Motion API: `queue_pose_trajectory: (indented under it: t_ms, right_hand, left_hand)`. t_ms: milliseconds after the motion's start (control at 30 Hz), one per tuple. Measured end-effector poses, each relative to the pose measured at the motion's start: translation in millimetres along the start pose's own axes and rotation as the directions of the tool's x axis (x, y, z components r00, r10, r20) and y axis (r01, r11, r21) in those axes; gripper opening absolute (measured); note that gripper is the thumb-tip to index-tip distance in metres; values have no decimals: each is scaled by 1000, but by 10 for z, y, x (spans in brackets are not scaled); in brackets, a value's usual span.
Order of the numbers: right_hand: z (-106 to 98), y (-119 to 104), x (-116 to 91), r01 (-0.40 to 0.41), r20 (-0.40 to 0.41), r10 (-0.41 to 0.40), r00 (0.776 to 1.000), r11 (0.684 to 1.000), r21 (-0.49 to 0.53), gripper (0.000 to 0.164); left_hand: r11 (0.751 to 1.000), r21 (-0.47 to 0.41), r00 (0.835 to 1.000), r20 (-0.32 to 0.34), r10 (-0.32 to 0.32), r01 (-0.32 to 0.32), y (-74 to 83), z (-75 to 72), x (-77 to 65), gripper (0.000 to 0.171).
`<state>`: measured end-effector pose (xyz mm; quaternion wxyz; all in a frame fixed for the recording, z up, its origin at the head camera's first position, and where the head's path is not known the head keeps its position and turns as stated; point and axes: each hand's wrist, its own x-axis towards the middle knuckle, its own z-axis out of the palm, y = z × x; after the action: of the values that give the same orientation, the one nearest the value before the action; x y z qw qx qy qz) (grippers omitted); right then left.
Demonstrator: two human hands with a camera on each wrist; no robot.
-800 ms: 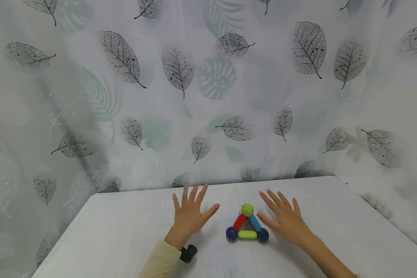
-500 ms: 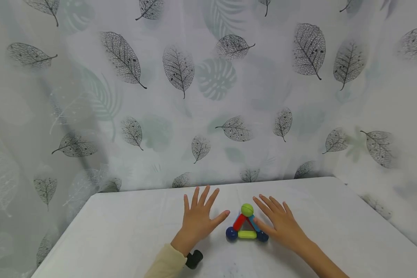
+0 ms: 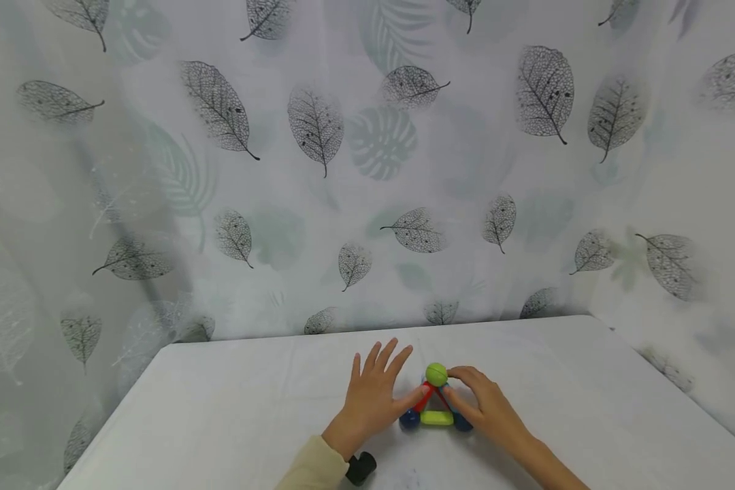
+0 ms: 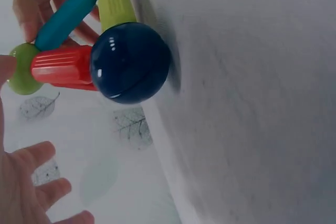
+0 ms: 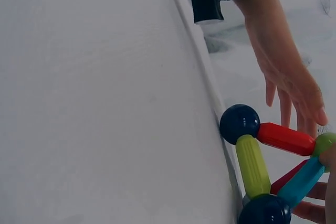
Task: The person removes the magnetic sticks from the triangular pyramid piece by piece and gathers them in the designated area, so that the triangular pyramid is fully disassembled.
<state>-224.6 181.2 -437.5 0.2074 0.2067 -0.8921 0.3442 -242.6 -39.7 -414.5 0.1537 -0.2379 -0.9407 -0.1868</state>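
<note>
A pyramid (image 3: 436, 417) of magnetic building rods and balls stands on the white table. It has a green ball (image 3: 437, 374) on top, dark blue balls (image 4: 130, 62) at the base, and red, blue and yellow-green rods between. My right hand (image 3: 493, 412) curls its thumb and index finger around the upper blue rod (image 5: 302, 181), close under the green ball. On the other side, my left hand (image 3: 373, 401) has its fingers spread. Its thumb reaches to the red rod (image 4: 63, 66), overlapping it in the head view.
A black wrist-worn device (image 3: 361, 468) shows beneath my left wrist. The white table (image 3: 220, 408) ends at a patterned leaf curtain (image 3: 269, 238) behind it.
Both hands have moved inward to the pyramid, the left going right and the right going left. The right fingers have bent from spread to curled around its upper part.
</note>
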Motion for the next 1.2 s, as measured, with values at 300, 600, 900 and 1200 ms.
queue_pose_trajectory:
  t_ms: [300, 600, 900, 1200]
  right_hand:
    - [110, 8, -5, 130, -143, -103, 984, 972, 195, 21]
    - [116, 1, 5, 219, -198, -169, 965, 939, 266, 26]
    - [72, 24, 21, 189, -165, -140, 976, 923, 335, 21]
    - [51, 37, 31, 135, -103, -107, 989, 936, 324, 22]
  left_hand:
    - [944, -246, 975, -69, 210, -221, 30, 124, 55, 48]
    - [866, -429, 962, -31, 273, -259, 14, 141, 37, 54]
    - [851, -464, 964, -28, 263, -246, 37, 138, 78, 48]
    - [875, -422, 966, -10, 258, -238, 27, 119, 97, 48]
